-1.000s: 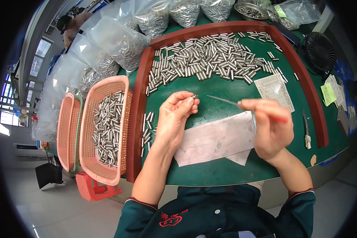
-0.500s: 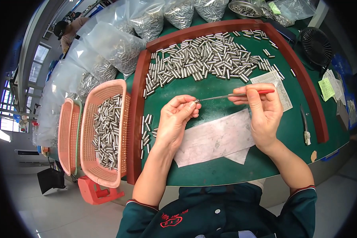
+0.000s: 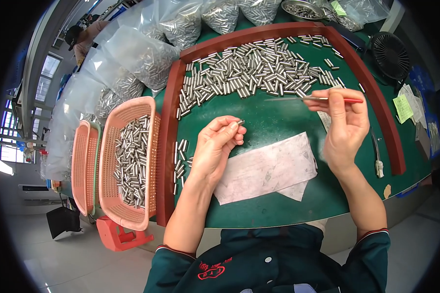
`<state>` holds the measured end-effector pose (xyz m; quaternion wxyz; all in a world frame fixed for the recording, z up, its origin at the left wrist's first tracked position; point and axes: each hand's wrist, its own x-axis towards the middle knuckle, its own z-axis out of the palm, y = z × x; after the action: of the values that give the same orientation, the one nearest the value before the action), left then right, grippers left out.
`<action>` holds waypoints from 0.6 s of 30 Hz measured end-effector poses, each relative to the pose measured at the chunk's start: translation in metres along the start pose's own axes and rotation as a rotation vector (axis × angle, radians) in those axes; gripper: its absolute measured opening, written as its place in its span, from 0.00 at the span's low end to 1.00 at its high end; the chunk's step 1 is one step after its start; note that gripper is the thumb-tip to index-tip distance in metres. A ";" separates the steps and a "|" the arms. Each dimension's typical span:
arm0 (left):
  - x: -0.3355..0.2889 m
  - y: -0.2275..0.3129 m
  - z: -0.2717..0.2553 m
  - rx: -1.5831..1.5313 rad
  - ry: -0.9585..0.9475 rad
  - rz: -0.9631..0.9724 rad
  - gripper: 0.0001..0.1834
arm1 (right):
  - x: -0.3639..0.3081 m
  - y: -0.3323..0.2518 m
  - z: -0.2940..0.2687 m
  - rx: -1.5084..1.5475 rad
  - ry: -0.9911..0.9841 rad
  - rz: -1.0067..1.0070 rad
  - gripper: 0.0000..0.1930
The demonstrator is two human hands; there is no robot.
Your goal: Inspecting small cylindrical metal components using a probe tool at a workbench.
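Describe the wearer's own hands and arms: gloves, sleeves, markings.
Left hand and right hand: both bare, no gloves; no watch or bracelet visible on either wrist. Forearms uncovered. Short dark green sleeves end near the elbows, edged with thin red and white trim. No cables or markings seen on the arms.

Red-handled tool (image 3: 354, 100), just before at the metal cylinder (image 3: 241, 122), now apart from it

Tool shaft (image 3: 287, 99) blurred, pin (image 3: 241, 122) mostly hidden, card (image 3: 323, 119) partly covered
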<state>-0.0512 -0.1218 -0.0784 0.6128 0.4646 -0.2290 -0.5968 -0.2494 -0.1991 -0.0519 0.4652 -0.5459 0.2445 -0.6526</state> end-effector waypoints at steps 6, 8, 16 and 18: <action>0.001 -0.002 -0.003 -0.165 -0.055 -0.070 0.06 | -0.018 0.005 0.011 -0.003 -0.186 -0.195 0.03; 0.002 -0.002 -0.002 -0.183 -0.060 -0.092 0.06 | -0.020 0.007 0.010 -0.038 -0.202 -0.235 0.04; 0.001 -0.002 -0.002 -0.218 -0.095 -0.136 0.06 | -0.022 0.009 0.013 -0.061 -0.211 -0.260 0.05; 0.000 -0.002 -0.001 -0.197 -0.089 -0.134 0.06 | -0.023 0.010 0.014 -0.054 -0.209 -0.247 0.05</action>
<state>-0.0516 -0.1216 -0.0804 0.6033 0.3893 -0.1646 -0.6763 -0.2340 -0.1804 -0.0673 0.3895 -0.6491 0.1431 -0.6376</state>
